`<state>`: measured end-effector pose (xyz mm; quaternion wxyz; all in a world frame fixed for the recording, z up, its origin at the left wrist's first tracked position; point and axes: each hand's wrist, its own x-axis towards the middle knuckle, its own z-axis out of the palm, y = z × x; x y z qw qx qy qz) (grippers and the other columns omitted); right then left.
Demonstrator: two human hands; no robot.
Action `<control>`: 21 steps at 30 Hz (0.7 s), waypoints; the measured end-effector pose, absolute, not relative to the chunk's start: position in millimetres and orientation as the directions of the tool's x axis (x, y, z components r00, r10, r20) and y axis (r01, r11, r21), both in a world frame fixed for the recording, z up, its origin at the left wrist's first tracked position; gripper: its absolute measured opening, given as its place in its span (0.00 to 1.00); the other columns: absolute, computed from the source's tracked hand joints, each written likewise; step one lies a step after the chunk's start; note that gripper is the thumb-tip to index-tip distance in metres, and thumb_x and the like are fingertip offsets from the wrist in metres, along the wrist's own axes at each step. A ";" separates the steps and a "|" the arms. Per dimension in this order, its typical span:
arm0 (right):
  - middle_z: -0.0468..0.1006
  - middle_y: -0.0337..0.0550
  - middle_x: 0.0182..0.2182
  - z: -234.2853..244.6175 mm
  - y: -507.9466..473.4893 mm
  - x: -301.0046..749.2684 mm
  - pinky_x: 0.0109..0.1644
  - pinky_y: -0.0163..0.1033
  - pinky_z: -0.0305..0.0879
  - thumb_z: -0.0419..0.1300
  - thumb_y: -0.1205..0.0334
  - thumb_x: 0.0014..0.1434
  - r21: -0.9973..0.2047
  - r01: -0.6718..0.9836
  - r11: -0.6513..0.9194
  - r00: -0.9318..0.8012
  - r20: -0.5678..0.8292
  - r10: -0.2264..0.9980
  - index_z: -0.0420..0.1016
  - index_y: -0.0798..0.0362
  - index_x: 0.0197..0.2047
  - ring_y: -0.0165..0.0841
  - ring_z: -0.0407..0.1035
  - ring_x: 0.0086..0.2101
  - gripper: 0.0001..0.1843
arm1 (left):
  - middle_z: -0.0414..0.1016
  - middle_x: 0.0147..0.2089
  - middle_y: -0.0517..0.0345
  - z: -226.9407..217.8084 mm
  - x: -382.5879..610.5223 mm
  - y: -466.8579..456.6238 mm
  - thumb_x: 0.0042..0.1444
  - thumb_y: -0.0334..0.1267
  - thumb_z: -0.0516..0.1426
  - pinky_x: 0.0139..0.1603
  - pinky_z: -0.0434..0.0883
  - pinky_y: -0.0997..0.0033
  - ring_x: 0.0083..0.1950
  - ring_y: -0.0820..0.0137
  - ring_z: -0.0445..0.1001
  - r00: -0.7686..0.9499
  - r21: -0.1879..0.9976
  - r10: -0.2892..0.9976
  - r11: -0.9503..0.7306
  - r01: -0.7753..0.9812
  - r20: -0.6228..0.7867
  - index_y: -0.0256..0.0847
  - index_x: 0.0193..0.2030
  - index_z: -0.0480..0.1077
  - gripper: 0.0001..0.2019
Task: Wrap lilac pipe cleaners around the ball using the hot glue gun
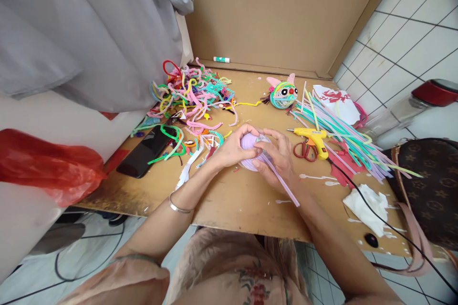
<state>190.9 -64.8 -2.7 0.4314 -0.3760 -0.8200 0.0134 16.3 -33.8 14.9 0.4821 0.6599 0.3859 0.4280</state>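
Observation:
Between my two hands, low over the table, is a round ball wrapped in lilac pipe cleaners [247, 162]. My left hand [234, 147] curls around its left side, thumb pressed near the front. On the right side, my right hand [279, 155] grips the ball with bent fingers. A loose lilac pipe cleaner end [282, 183] sticks out from under the right fingers toward the lower right. Part of the ball near the right fingers looks pale and unwrapped; the rest of that side is hidden by the hand.
Tangled pipe cleaners [193, 93] heap at the back left, near a black phone [146, 152]. A finished animal-faced ball [282, 95] stands behind. At right lie straight pipe cleaners [343, 126], a yellow glue gun [315, 138] with a cord, red-handled scissors [305, 151] and a brown bag [425, 190].

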 end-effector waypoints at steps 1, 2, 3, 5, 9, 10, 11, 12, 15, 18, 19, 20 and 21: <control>0.66 0.49 0.59 -2.4 -65.0 190.8 0.59 0.54 0.59 0.53 0.46 0.66 -0.357 0.602 0.715 -0.344 0.692 0.635 0.73 0.45 0.52 0.45 0.63 0.58 0.18 | 0.74 0.47 0.56 14.5 16.1 -33.7 0.44 0.37 0.62 0.46 0.67 0.72 0.42 0.72 0.70 0.337 0.967 0.922 -0.237 0.098 0.192 0.39 0.41 0.64 0.17; 0.66 0.49 0.59 -2.2 -65.1 190.6 0.59 0.54 0.59 0.53 0.46 0.66 -0.365 0.599 0.713 -0.342 0.689 0.639 0.73 0.45 0.52 0.45 0.63 0.58 0.18 | 0.74 0.47 0.56 14.1 16.0 -33.7 0.44 0.37 0.62 0.46 0.67 0.72 0.42 0.72 0.70 0.338 0.966 0.921 -0.238 0.100 0.192 0.39 0.41 0.64 0.17; 0.67 0.49 0.59 -2.2 -65.1 190.5 0.60 0.54 0.59 0.53 0.46 0.66 -0.373 0.597 0.711 -0.338 0.686 0.644 0.73 0.45 0.51 0.45 0.63 0.57 0.18 | 0.74 0.47 0.56 13.6 15.8 -33.6 0.44 0.37 0.62 0.46 0.67 0.72 0.42 0.72 0.70 0.338 0.965 0.921 -0.240 0.104 0.193 0.39 0.41 0.65 0.17; 0.67 0.50 0.58 -2.8 -65.1 190.5 0.60 0.55 0.59 0.52 0.45 0.66 -0.387 0.595 0.705 -0.331 0.681 0.653 0.73 0.46 0.51 0.45 0.64 0.57 0.19 | 0.74 0.46 0.56 12.6 15.6 -33.3 0.44 0.37 0.63 0.45 0.67 0.72 0.42 0.72 0.69 0.335 0.963 0.922 -0.244 0.115 0.194 0.39 0.41 0.65 0.17; 0.67 0.50 0.58 -5.6 -64.7 191.1 0.62 0.57 0.58 0.52 0.44 0.65 -0.418 0.590 0.690 -0.312 0.670 0.673 0.72 0.45 0.53 0.46 0.64 0.58 0.20 | 0.74 0.46 0.56 12.0 15.5 -32.8 0.45 0.37 0.63 0.46 0.67 0.70 0.42 0.71 0.70 0.336 0.963 0.921 -0.245 0.110 0.196 0.40 0.41 0.65 0.17; 0.67 0.50 0.58 -6.2 -64.6 191.3 0.62 0.57 0.58 0.52 0.43 0.65 -0.425 0.589 0.688 -0.307 0.669 0.676 0.71 0.45 0.54 0.46 0.64 0.58 0.21 | 0.74 0.46 0.56 12.2 15.5 -32.8 0.45 0.37 0.63 0.47 0.68 0.69 0.43 0.70 0.70 0.338 0.964 0.920 -0.245 0.104 0.197 0.40 0.41 0.64 0.17; 0.67 0.50 0.58 -6.6 -64.6 191.5 0.62 0.57 0.58 0.52 0.43 0.65 -0.431 0.589 0.684 -0.303 0.666 0.681 0.70 0.45 0.56 0.47 0.64 0.58 0.22 | 0.74 0.46 0.56 12.4 15.4 -32.8 0.45 0.38 0.63 0.48 0.68 0.69 0.44 0.70 0.71 0.342 0.964 0.918 -0.246 0.098 0.199 0.40 0.41 0.64 0.17; 0.67 0.50 0.58 -6.9 -64.7 191.7 0.62 0.57 0.58 0.52 0.43 0.64 -0.438 0.590 0.678 -0.297 0.663 0.687 0.70 0.45 0.57 0.47 0.64 0.58 0.23 | 0.74 0.46 0.56 12.7 15.4 -32.8 0.45 0.37 0.63 0.49 0.68 0.68 0.45 0.69 0.72 0.345 0.964 0.916 -0.248 0.092 0.203 0.40 0.41 0.64 0.17; 0.66 0.51 0.59 -6.8 -65.0 192.3 0.63 0.58 0.58 0.52 0.43 0.64 -0.458 0.594 0.662 -0.287 0.648 0.706 0.69 0.45 0.58 0.48 0.63 0.59 0.24 | 0.74 0.44 0.58 13.2 15.3 -32.7 0.45 0.36 0.63 0.51 0.69 0.67 0.48 0.67 0.73 0.354 0.960 0.907 -0.269 0.075 0.227 0.41 0.41 0.64 0.16; 0.66 0.51 0.59 -6.6 -65.1 192.8 0.63 0.57 0.59 0.53 0.44 0.64 -0.458 0.593 0.662 -0.286 0.648 0.705 0.69 0.45 0.58 0.47 0.63 0.59 0.24 | 0.75 0.43 0.58 13.1 15.4 -32.4 0.45 0.36 0.63 0.52 0.70 0.66 0.49 0.66 0.74 0.357 0.959 0.905 -0.275 0.070 0.233 0.41 0.41 0.64 0.16; 0.65 0.51 0.59 -6.6 -64.9 192.9 0.62 0.57 0.59 0.53 0.44 0.64 -0.454 0.594 0.664 -0.289 0.649 0.704 0.69 0.45 0.58 0.47 0.63 0.59 0.24 | 0.75 0.44 0.57 12.9 15.5 -32.4 0.45 0.36 0.64 0.52 0.71 0.66 0.49 0.66 0.74 0.356 0.959 0.906 -0.272 0.073 0.230 0.41 0.41 0.65 0.17; 0.65 0.51 0.59 -6.7 -64.8 193.1 0.62 0.56 0.59 0.53 0.45 0.64 -0.449 0.595 0.667 -0.292 0.652 0.700 0.70 0.45 0.58 0.46 0.63 0.59 0.23 | 0.75 0.44 0.57 12.7 15.4 -32.3 0.45 0.36 0.64 0.52 0.71 0.66 0.49 0.66 0.74 0.354 0.960 0.907 -0.270 0.075 0.228 0.41 0.41 0.65 0.17; 0.65 0.51 0.59 -6.6 -64.7 193.2 0.62 0.56 0.60 0.53 0.45 0.65 -0.442 0.595 0.671 -0.296 0.655 0.695 0.70 0.45 0.57 0.46 0.63 0.59 0.22 | 0.75 0.44 0.57 12.5 15.4 -32.2 0.45 0.36 0.64 0.52 0.71 0.66 0.49 0.66 0.74 0.354 0.960 0.907 -0.270 0.075 0.228 0.41 0.41 0.65 0.17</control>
